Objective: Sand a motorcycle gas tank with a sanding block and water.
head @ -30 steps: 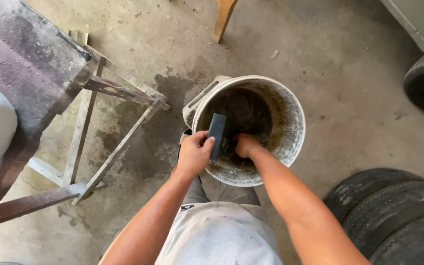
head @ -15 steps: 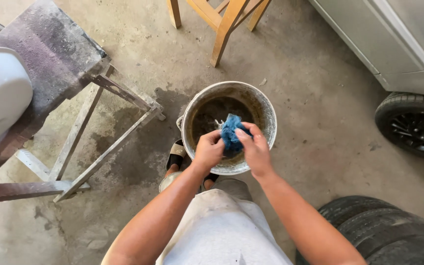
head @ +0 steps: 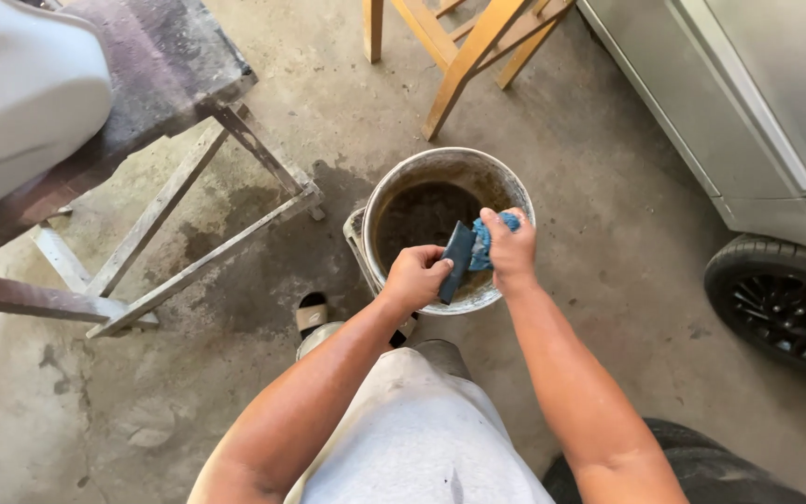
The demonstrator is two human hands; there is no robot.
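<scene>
Near the middle of the frame, both hands meet over the right side of a round, dirty bucket that stands on the concrete floor. The left hand is closed around the lower end of a flat dark sanding block, which rises tilted from its fist toward the upper right, over the bucket's near rim. The right hand is closed on a crumpled blue cloth; the cloth shows between its thumb and fingers and lies just against the right face of the block, so the two held things touch between the hands. Inside the bucket there is dark, murky water, directly behind and to the left of the block.

The person's forearms run up from the bottom of the frame, with a grey garment between them and a sandalled foot just left of the bucket's base, on a damp dark patch of floor.

In the upper left, a grimy metal worktop on angled steel legs carries a large white rounded part. At the top centre are the legs of a wooden chair. Along the right edge stands a silver car with a black wheel, and part of a loose tyre lies at the lower right.
</scene>
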